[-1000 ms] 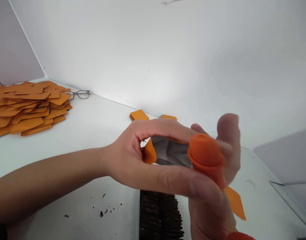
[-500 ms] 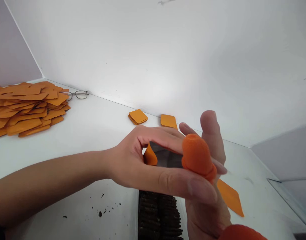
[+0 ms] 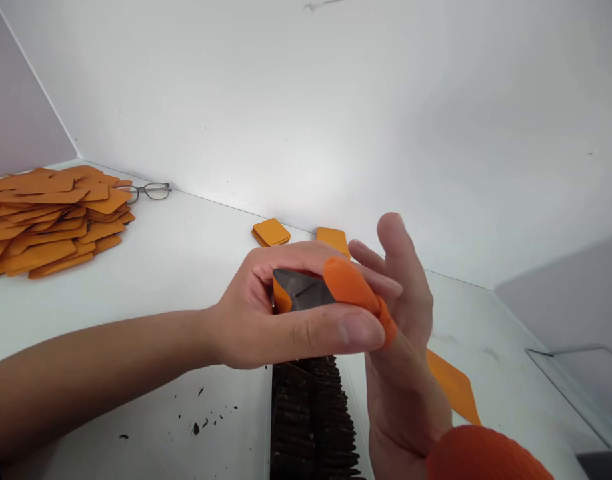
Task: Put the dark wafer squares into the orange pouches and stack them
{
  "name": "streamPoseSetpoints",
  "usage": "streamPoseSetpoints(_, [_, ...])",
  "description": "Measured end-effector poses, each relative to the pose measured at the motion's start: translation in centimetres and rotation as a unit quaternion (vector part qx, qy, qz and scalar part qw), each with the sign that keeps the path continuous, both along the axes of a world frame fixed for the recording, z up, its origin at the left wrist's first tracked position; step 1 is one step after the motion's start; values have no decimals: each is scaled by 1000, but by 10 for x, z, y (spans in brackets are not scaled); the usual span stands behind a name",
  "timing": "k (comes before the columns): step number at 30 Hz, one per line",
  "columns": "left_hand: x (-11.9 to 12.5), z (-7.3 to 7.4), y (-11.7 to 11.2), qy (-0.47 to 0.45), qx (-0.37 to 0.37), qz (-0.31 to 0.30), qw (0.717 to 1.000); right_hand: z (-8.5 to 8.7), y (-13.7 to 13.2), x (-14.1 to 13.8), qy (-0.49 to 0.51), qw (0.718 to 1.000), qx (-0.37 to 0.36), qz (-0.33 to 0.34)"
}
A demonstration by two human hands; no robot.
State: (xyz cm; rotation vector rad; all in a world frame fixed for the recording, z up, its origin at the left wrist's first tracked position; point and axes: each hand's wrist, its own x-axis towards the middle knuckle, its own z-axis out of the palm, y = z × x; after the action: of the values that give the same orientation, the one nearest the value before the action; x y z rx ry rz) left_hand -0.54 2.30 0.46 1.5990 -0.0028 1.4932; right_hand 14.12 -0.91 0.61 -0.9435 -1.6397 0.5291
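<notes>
My left hand [image 3: 266, 313] is curled around a small orange pouch [image 3: 282, 297], fingers above and thumb below. Its mouth gapes toward me, and dark grey lining shows inside. My right hand [image 3: 406, 333] is close against the left fingertips, its visible fingers stretched up and apart. An orange finger cover [image 3: 353, 287] sits on its thumb, which lies across the pouch's mouth between the left fingers and thumb. Whether the thumb touches the lining I cannot tell. Below the hands, a clear-sided container [image 3: 270, 427] holds rows of thin dark brown slices [image 3: 313, 420].
A large heap of orange pouches [image 3: 61, 220] lies at the left, with eyeglasses [image 3: 157, 191] beside it. Small orange stacks [image 3: 271, 232] rest near the back wall. Another orange pouch [image 3: 456, 387] lies at the right. Dark crumbs [image 3: 197, 428] dot the white table.
Both hands have shifted left in view with the pouch. The right thumb has swung from pointing at me to lying across the pouch's mouth, and more grey lining shows.
</notes>
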Motion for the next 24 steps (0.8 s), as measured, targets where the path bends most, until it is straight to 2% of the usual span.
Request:
streamPoseSetpoints(5, [5, -2, -1, 70, -36, -38, 996, 8, -14, -11, 28, 994, -86, -57])
streamPoseSetpoints(9, [14, -9, 2, 6, 14, -101, 995, 11, -20, -9, -50, 996, -59, -33])
streamPoseSetpoints(13, [15, -7, 3, 35, -5, -124, 992, 10, -13, 1, -86, 995, -39, -21])
streamPoseSetpoints(16, [11, -5, 0, 30, -26, -103, 994, 7, -8, 3, -76, 996, -11, -39])
streamPoseSetpoints(20, [6, -7, -1, 3, -64, -21, 998, 5, -9, 0, -90, 994, 41, -54])
streamPoseSetpoints(24, [6, -7, 1, 4, -32, -16, 999, 5, -16, 1, -127, 987, 55, -86])
